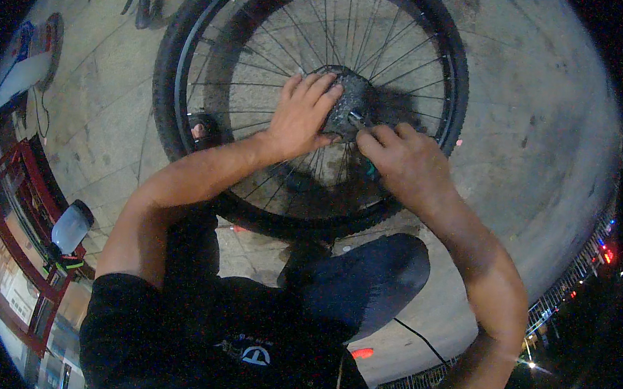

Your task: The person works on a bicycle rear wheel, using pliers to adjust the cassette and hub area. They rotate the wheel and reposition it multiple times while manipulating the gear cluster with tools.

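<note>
A bike wheel (191,61) lies flat on the stone floor (526,135), right in front of the person. It has a black tyre and many thin spokes. In the middle of the wheel sits a round stack of metal gears (353,98).

The left hand (303,116) lies on top of the gears with its fingers spread out, and it presses down on them. The right hand (406,163) is just beside it, on the other side of the gears. Its fingers are pinched shut around a small tool (361,119) with a shiny metal tip. The tip touches the middle of the gears. A bit of green handle (372,172) peeks out under the right hand.

The two hands are close together but do not touch. The person's dark knee (371,275) is bent just below the wheel. A clear bottle (70,228) sits on a red frame (15,200) far off to the left.
</note>
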`<state>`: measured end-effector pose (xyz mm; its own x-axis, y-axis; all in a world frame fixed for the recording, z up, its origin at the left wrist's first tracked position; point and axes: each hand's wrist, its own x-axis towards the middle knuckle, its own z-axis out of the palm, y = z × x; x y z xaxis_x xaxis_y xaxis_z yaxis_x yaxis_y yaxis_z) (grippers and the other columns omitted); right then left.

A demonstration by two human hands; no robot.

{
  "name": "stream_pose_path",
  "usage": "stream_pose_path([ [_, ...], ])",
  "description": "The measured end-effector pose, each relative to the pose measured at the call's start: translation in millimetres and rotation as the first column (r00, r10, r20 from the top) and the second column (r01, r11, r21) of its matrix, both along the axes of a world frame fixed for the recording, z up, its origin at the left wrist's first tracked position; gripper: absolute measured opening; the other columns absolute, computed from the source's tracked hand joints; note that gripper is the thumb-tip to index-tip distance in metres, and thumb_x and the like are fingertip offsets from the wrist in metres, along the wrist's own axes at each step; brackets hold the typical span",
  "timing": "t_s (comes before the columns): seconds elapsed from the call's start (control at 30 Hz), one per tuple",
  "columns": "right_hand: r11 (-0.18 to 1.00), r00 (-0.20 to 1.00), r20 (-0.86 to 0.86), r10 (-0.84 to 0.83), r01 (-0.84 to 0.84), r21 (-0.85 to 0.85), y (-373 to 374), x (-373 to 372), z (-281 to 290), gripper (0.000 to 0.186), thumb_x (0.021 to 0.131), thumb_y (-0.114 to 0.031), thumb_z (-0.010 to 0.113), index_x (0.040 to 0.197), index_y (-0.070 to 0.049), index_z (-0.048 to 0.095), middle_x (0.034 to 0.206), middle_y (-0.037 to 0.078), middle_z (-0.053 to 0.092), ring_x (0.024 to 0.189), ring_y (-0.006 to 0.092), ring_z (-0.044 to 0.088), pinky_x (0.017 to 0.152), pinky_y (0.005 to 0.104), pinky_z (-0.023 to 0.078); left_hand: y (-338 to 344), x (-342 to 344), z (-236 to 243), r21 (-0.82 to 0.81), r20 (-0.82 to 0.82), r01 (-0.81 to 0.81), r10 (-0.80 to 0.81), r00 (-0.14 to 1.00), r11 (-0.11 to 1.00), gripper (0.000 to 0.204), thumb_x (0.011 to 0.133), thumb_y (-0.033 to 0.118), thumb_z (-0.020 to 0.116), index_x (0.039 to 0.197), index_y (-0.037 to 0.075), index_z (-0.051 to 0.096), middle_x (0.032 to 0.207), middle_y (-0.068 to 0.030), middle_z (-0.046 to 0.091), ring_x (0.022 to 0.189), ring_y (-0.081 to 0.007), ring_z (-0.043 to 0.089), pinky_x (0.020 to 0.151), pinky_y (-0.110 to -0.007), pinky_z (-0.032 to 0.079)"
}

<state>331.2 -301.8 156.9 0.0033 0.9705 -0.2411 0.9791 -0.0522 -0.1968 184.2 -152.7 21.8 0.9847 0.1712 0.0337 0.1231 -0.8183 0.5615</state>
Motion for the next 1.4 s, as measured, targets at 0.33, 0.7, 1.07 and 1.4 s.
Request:
stream_pose_path([
  [0.33, 0.983, 0.982, 0.068, 0.178, -0.180, 0.025, -6, 6, 1, 0.025, 0.078, -0.019, 0.060, 0.102, -0.012, 0.063, 0.091, 0.004, 0.061, 0.080, 0.0224, 0.060, 0.061, 0.0329, 0.054, -2, 0, 0, -0.024, 0.019, -0.012, 0.013, 1.000, 1.000, 0.095, 0.061, 0.036, 0.086, 0.138, 0.007, 0.039, 0.143, -0.0163, 0.040, 0.130, -0.0347, 0.041, 0.109, -0.054, 0.026],
  [0.7, 0.995, 0.995, 0.027, 0.094, -0.094, 0.008, -4, 4, -2, 0.021, 0.080, -0.020, 0.060, 0.099, -0.013, 0.062, 0.087, 0.007, 0.062, 0.082, 0.0293, 0.065, 0.059, 0.0384, 0.057, 7, 12, -1, -0.046, -0.029, 0.000, -0.002, 1.000, 0.999, 0.093, 0.054, 0.036, 0.088, 0.131, 0.010, 0.044, 0.137, -0.0181, 0.042, 0.121, -0.0365, 0.045, 0.098, -0.052, 0.033],
  [1.07, 0.989, 0.989, 0.044, 0.140, -0.142, 0.044, -5, 4, -3, 0.017, 0.081, -0.022, 0.060, 0.096, -0.015, 0.061, 0.084, 0.005, 0.061, 0.083, 0.0304, 0.067, 0.058, 0.0374, 0.058, 11, 12, -8, -0.035, -0.015, 0.036, -0.036, 0.999, 0.999, 0.097, 0.055, 0.042, 0.087, 0.135, 0.010, 0.043, 0.140, -0.0160, 0.043, 0.121, -0.0365, 0.046, 0.098, -0.053, 0.032],
  [1.4, 0.987, 0.990, 0.034, 0.138, -0.141, 0.078, -5, 8, -5, 0.016, 0.078, -0.022, 0.060, 0.094, -0.017, 0.063, 0.083, 0.004, 0.060, 0.081, 0.0278, 0.064, 0.057, 0.0369, 0.057, -2, 27, -2, 0.034, -0.096, -0.016, 0.019, 0.995, 0.999, 0.111, 0.050, 0.051, 0.085, 0.145, 0.017, 0.037, 0.139, -0.0227, 0.043, 0.120, -0.0392, 0.048, 0.093, -0.057, 0.037],
])
